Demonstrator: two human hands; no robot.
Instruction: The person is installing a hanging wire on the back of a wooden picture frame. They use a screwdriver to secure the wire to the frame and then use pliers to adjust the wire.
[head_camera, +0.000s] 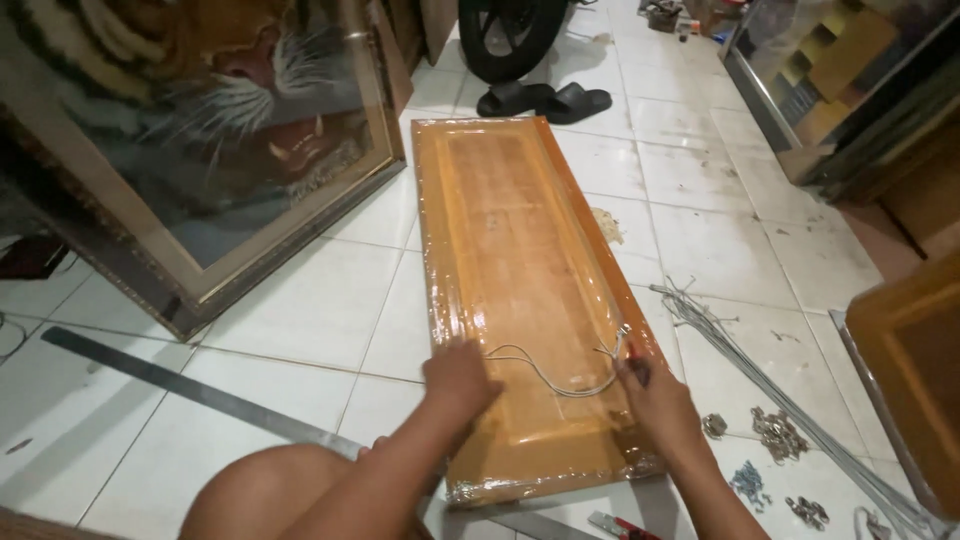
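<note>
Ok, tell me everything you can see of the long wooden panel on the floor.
The wooden panel is a long orange-brown rectangle with a raised border framing a recessed centre, wrapped in clear, wrinkled plastic film that shines. It lies flat on the white tiled floor, its length running away from the person. A thin grey wire loops across its near end. The left hand presses on the near left part; the right hand rests at the right edge, by the wire's end.

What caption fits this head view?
Both hands, left hand and right hand, fit hanging wire on wrapped wooden frame.
</note>
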